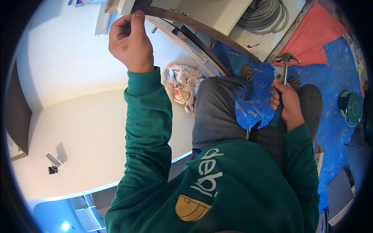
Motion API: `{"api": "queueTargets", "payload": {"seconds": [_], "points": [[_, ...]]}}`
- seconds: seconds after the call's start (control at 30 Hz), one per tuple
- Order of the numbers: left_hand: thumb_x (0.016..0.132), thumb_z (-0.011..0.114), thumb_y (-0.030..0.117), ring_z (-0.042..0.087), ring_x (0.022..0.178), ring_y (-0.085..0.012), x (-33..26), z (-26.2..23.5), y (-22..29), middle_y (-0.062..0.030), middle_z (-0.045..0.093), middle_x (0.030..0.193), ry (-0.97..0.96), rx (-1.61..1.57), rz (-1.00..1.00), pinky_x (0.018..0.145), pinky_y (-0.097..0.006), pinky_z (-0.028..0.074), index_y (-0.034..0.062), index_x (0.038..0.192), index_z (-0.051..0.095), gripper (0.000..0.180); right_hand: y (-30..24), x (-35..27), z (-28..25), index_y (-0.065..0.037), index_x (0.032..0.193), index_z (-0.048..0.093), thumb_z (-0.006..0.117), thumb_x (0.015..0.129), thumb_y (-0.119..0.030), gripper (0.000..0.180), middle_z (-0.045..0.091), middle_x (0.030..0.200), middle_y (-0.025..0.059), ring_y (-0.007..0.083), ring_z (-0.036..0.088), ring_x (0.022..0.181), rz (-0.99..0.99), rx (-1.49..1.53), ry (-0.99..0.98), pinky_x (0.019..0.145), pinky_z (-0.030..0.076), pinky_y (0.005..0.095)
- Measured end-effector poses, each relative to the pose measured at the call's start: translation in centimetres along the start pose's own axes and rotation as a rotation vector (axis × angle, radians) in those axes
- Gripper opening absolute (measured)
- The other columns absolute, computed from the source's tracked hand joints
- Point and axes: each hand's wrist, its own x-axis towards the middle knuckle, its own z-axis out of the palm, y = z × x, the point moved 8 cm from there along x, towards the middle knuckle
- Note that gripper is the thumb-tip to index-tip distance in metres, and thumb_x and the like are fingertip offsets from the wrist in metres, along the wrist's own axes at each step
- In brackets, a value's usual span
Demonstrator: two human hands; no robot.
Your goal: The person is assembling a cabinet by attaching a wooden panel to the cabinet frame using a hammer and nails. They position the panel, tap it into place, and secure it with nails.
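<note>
Held in my right hand (288, 101) is a claw hammer (286, 58) with a metal head and dark green grip. Its head points up and away from me, above my right thigh. My left hand (134, 48) is raised at the upper left, fingers curled and thumb straight. The thumb tip meets the dark brown corner of a wooden cabinet (198, 25). Whatever lies between those fingers, if anything, is hidden. Inside the cabinet sits a coil of grey hose or cable (264, 17).
Blue sheeting (330, 83) covers the floor, with a red cloth (311, 39), pine cones (246, 72) and a green bucket (351, 108) on it. A crumpled plastic bag (180, 83) lies by the pale wall (97, 124). Long boards (190, 48) lean beside the cabinet.
</note>
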Motion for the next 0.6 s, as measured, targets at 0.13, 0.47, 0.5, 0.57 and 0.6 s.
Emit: {"api": "queueTargets", "payload": {"seconds": [0.13,0.47,0.5,0.57,0.6], "points": [[0.088,0.078,0.008,0.068,0.082,-0.0146,-0.11,0.03,0.19,-0.0102,0.073,0.089,0.015,-0.037,0.001,0.077,-0.025,0.053,-0.0038,0.094,0.069,0.016,-0.34,-0.28,0.11,-0.01,0.1,0.051,0.064,0.099,-0.021,0.018,0.045,0.059,0.002,0.0143,0.044,0.046,0.007,0.03,0.002,0.042,0.036,0.0321],[0.091,0.065,0.01,0.067,0.081,-0.0172,0.34,0.1,0.45,-0.0096,0.073,0.084,0.068,0.092,0.036,0.075,-0.031,0.047,-0.003,0.089,0.071,0.015,-0.5,0.04,-0.14,-0.009,0.099,0.052,0.064,0.1,-0.021,0.017,0.045,0.059,0.0016,0.014,0.044,0.046,0.007,0.047,-0.005,0.042,0.037,0.0317],[0.091,0.065,0.01,0.067,0.08,-0.0175,0.29,0.13,0.45,-0.0098,0.073,0.083,0.082,0.1,0.039,0.075,-0.031,0.048,-0.0036,0.088,0.071,0.015,-0.48,0.08,-0.14,-0.009,0.099,0.052,0.063,0.1,-0.021,0.016,0.045,0.059,0.0016,0.0141,0.044,0.046,0.004,0.043,-0.004,0.042,0.037,0.0318],[0.091,0.064,0.01,0.067,0.079,-0.0177,0.19,0.11,0.5,-0.0102,0.073,0.082,0.094,0.131,0.085,0.074,-0.03,0.049,-0.0044,0.088,0.07,0.016,-0.39,0.07,-0.1,-0.009,0.099,0.052,0.063,0.1,-0.021,0.016,0.045,0.06,0.0017,0.0141,0.044,0.046,0.002,0.032,0.004,0.042,0.036,0.0318],[0.091,0.065,0.011,0.067,0.078,-0.0177,0.14,0.2,0.57,-0.0103,0.073,0.082,0.094,0.153,0.129,0.075,-0.029,0.049,-0.0046,0.088,0.07,0.016,-0.44,0.07,-0.13,-0.009,0.099,0.052,0.063,0.1,-0.021,0.017,0.045,0.06,0.0017,0.0142,0.044,0.046,0.0,0.025,0.011,0.042,0.036,0.0319]]}}
